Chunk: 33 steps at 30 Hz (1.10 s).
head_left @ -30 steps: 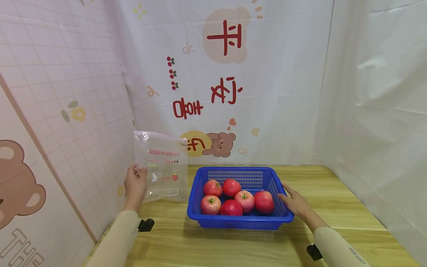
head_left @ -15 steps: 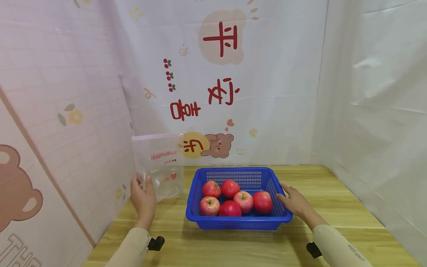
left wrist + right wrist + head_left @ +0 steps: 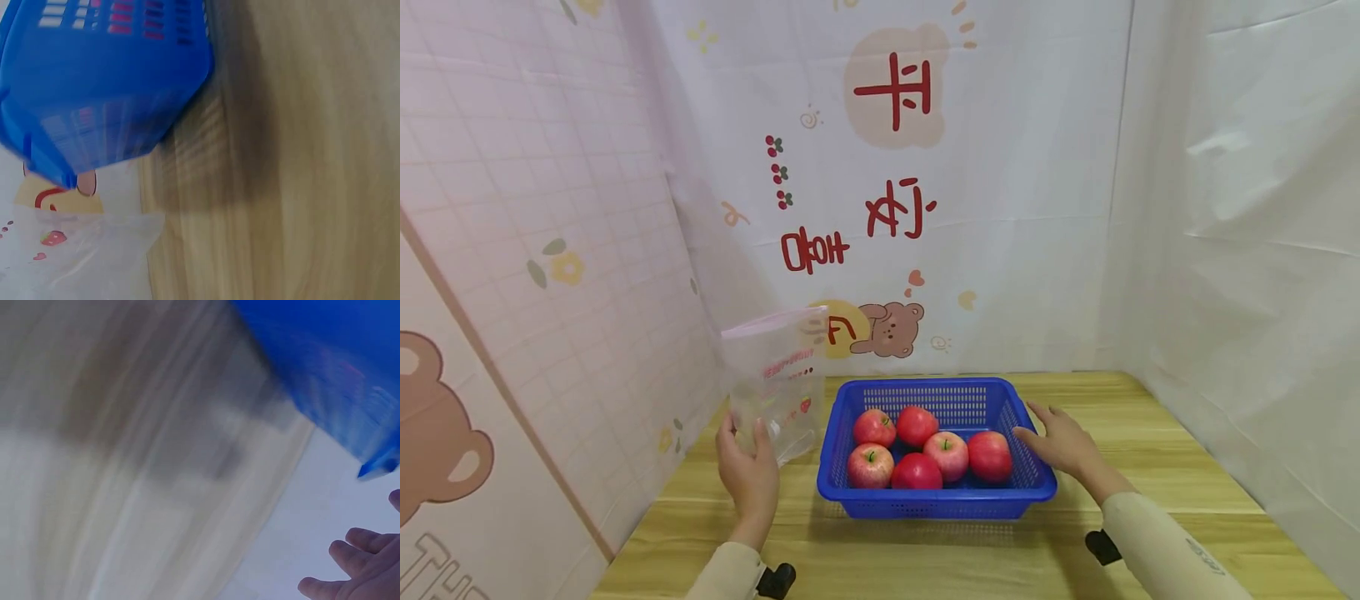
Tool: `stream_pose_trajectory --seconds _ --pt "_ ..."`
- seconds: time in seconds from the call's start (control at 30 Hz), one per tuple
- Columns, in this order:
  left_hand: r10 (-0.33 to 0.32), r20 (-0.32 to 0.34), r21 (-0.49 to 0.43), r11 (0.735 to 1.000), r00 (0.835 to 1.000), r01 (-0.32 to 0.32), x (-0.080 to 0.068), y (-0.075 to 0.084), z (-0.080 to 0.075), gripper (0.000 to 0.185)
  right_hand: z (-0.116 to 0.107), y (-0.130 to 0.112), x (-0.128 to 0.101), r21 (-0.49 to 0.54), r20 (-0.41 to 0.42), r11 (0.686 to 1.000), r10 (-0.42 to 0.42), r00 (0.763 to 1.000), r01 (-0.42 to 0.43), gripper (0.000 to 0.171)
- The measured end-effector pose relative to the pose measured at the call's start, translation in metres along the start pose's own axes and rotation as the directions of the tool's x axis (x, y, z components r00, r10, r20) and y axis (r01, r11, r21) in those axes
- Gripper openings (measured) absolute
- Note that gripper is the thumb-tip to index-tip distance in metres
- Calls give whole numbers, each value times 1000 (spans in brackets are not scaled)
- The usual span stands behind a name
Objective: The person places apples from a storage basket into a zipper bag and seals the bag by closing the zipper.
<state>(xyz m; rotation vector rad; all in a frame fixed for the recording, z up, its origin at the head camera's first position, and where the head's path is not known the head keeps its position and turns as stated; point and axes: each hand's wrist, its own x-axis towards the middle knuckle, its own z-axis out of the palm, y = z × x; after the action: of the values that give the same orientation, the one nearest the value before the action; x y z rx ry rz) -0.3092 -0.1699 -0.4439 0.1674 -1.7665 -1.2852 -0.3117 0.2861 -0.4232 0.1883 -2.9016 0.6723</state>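
A clear zip bag with pink lettering and a strawberry print stands upright left of a blue plastic basket. My left hand holds the bag's lower left edge, thumb on the near side and fingers around the far side. Several red apples lie in the basket. My right hand is at the basket's right rim with its fingers extended and apart. In the right wrist view, the fingers are spread just below the basket's corner. The left wrist view shows the bag's corner but no fingers.
A wooden table carries the basket. White printed cloth hangs behind it, with more cloth close on the left and right.
My left hand and the bag have come lower and to the right, nearer the basket, and the bag has turned. My right hand has lifted slightly from the basket's right rim.
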Motion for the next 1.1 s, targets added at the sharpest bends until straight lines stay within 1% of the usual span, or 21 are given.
stream_pose_trajectory --seconds 0.13,0.2,0.3,0.37,0.43,0.53,0.63,0.73,0.83,0.97,1.1 --pt "-8 11 -33 999 1000 9 -10 2 0 48 -6 -11 6 13 -7 1000 -4 1000 4 77" --pt "-26 32 -51 998 999 28 -14 3 -1 47 -8 -19 10 34 -11 999 -14 1000 15 77" --pt "-64 67 -48 997 996 67 -22 5 -3 49 -11 -32 14 63 -14 998 -30 999 31 78" --pt "-76 79 -35 996 994 79 -26 5 -4 49 -12 -42 17 91 -18 995 -40 999 42 78" --pt "-76 79 -24 997 994 78 -31 4 -5 50 -12 -52 21 109 -26 992 -56 998 59 77" --pt "-54 70 -34 998 996 57 -38 4 -3 49 -10 -67 25 155 -42 984 -78 996 84 75" --pt "-45 77 -58 997 996 50 -45 4 -1 49 -8 -85 28 213 -26 974 -74 997 78 75" --pt "-39 86 -69 997 996 45 -51 5 1 50 -8 -107 31 290 35 957 -33 999 22 76" --pt "-42 98 -72 996 994 49 -56 6 3 51 -8 -130 36 361 75 933 -13 997 -15 77" --pt "-48 112 -77 995 993 57 -63 6 6 53 -9 -163 43 433 81 901 -23 996 -14 75" --pt "-29 111 -75 997 993 37 -68 6 9 53 -11 -196 48 519 99 855 -68 993 7 70"
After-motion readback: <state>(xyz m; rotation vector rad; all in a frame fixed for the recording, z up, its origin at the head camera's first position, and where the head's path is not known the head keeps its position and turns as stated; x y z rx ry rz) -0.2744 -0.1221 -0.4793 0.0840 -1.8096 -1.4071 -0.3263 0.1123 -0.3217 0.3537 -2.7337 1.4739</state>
